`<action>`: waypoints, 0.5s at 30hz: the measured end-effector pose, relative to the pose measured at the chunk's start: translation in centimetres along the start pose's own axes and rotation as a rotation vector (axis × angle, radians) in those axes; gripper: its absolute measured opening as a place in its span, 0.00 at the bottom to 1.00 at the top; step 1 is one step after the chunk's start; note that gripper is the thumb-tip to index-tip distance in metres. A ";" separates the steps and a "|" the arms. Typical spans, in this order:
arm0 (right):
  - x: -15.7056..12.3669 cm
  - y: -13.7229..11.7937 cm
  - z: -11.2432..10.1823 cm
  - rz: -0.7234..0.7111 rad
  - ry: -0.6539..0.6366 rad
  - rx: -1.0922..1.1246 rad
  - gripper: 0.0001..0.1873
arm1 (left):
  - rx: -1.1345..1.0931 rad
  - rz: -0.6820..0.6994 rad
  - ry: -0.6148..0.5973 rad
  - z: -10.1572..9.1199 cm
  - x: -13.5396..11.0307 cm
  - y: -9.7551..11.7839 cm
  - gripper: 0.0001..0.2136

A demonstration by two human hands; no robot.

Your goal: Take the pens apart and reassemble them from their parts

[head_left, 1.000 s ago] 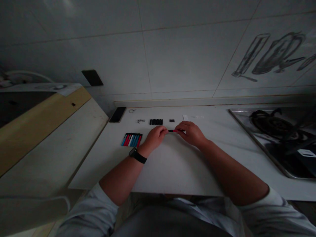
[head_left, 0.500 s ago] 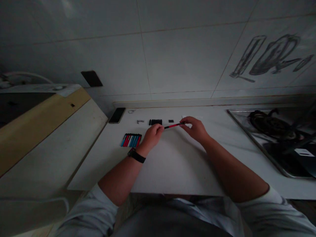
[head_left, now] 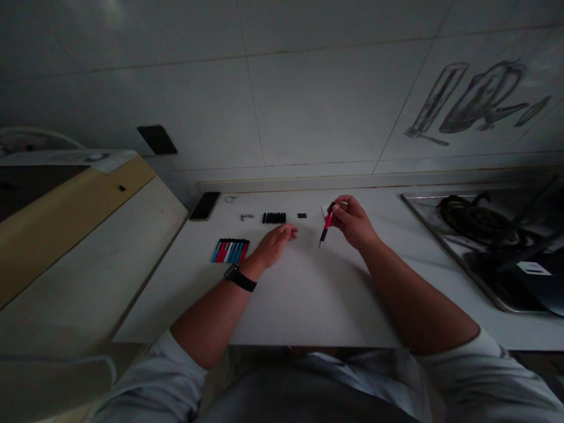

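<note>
My right hand (head_left: 351, 221) is closed round the top of a red and black pen (head_left: 326, 228), which points tip down over the white counter (head_left: 299, 294). My left hand (head_left: 274, 243) rests on the counter a little to the left of the pen, its fingers loosely stretched and nothing in it. A row of red and blue pen barrels (head_left: 230, 251) lies left of that hand. Behind it lie a row of black grips (head_left: 274, 218), a few small springs (head_left: 247, 217) and a small black part (head_left: 302, 215).
A phone (head_left: 204, 205) lies at the counter's back left corner. A gas hob (head_left: 493, 235) is set into the counter at the right. A lower wooden surface (head_left: 79, 235) adjoins on the left. White tiled wall stands behind.
The left hand let go of the pen and dropped to the counter. The right hand moved back and right, turning the pen from lying crosswise to tip down.
</note>
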State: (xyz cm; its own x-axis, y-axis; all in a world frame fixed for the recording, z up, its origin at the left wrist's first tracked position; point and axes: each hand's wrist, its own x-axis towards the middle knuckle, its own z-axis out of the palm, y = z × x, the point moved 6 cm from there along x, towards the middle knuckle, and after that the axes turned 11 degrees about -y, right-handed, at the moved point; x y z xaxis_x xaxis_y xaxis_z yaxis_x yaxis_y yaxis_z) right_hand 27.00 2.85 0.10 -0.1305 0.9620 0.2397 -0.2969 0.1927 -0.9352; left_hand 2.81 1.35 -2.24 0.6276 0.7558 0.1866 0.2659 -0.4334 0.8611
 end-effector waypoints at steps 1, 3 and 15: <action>0.1 -0.1 -0.3 -0.012 0.012 -0.001 0.24 | 0.009 -0.008 -0.001 0.0 0.0 0.0 0.29; 0.3 -0.1 -0.9 -0.028 0.031 -0.003 0.23 | 0.021 -0.016 -0.016 0.0 0.0 0.0 0.29; 0.4 -0.8 -1.6 -0.059 0.057 -0.014 0.23 | 0.065 -0.025 -0.046 0.3 0.1 -0.3 0.29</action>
State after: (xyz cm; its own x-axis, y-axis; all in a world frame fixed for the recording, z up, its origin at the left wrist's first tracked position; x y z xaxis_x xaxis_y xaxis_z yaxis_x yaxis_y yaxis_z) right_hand 28.68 3.41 0.49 -0.0587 0.9584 0.2794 -0.2888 0.2516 -0.9237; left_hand 3.00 1.40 -2.62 0.6529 0.7440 0.1422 0.3281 -0.4470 0.8322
